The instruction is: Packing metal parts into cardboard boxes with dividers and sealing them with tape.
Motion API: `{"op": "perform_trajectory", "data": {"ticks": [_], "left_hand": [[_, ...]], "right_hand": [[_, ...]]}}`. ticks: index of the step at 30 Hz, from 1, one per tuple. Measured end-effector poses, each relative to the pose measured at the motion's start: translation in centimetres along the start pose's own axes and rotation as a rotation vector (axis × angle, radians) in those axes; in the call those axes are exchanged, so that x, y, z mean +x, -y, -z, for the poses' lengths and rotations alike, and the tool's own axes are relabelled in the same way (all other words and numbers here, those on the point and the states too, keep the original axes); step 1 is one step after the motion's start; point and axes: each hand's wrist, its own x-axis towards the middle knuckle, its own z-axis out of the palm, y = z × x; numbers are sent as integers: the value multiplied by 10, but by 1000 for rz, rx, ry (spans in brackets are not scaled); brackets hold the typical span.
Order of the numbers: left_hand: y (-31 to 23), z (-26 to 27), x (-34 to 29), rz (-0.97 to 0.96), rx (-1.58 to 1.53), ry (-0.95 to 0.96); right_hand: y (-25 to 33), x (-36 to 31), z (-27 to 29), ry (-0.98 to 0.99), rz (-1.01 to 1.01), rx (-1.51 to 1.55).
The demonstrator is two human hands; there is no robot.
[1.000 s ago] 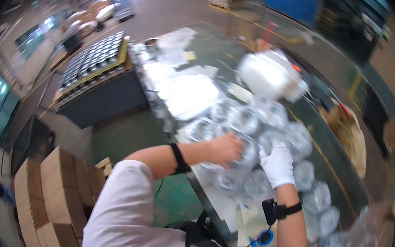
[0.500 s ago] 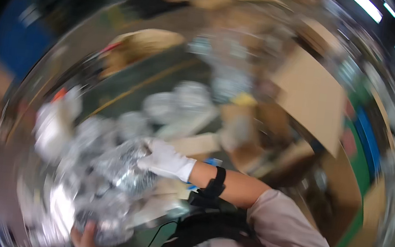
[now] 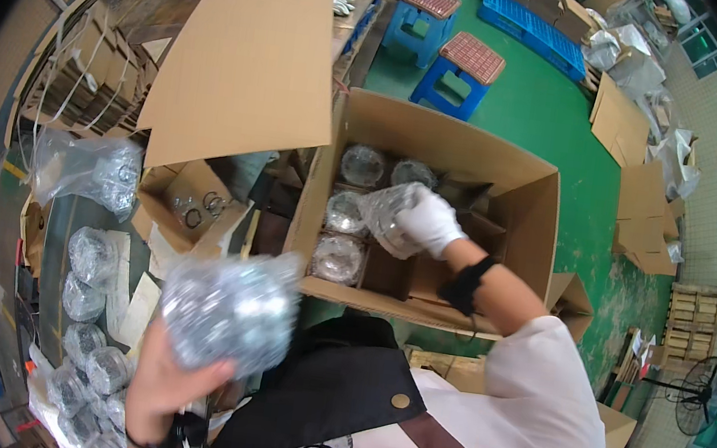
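Note:
My right hand (image 3: 432, 221), in a white glove, is closed on a bubble-wrapped item (image 3: 388, 217) tilted over the open cardboard box (image 3: 509, 166). Inside that box, cardboard dividers (image 3: 470, 223) form cells, and several wrapped round items (image 3: 338, 259) sit in those at the left and back. Bare, my left hand (image 3: 165, 379) grips another bubble-wrapped item (image 3: 227, 311), held to the left of the box at its near side. This item is blurred by motion, and what the wrap encloses cannot be made out in either.
More wrapped round items (image 3: 82, 360) lie on the bench at the left. A small carton (image 3: 191, 203) holds dark rings, under a large cardboard flap (image 3: 248, 67). Two blue stools (image 3: 453, 74) stand on the green floor behind the box, and a black fan (image 3: 700, 391) at far right.
My view has swung from the bench of wrapped items to the large box. Both hands have come away from the pile with a wrapped item each, the right one reaching over the box.

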Motion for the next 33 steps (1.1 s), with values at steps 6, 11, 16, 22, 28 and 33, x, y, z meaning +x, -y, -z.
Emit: {"op": "perform_trajectory", "data": {"ticks": [6, 11, 16, 22, 28, 33], "left_hand": [[4, -150, 171, -184, 1142, 597], [145, -222, 222, -316, 1411, 972], [212, -246, 210, -709, 1660, 1236], [169, -246, 215, -397, 1628, 1441], [164, -212, 234, 58, 1644, 1430], [33, -54, 139, -409, 965, 695]], "right_hand": [[-78, 30, -90, 360, 174, -50], [-87, 42, 29, 168, 108, 384], [-66, -3, 136, -25, -40, 1200], [-38, -44, 136, 73, -22, 1035], [-22, -22, 75, 320, 86, 653], [38, -11, 71, 515, 243, 414]]}}
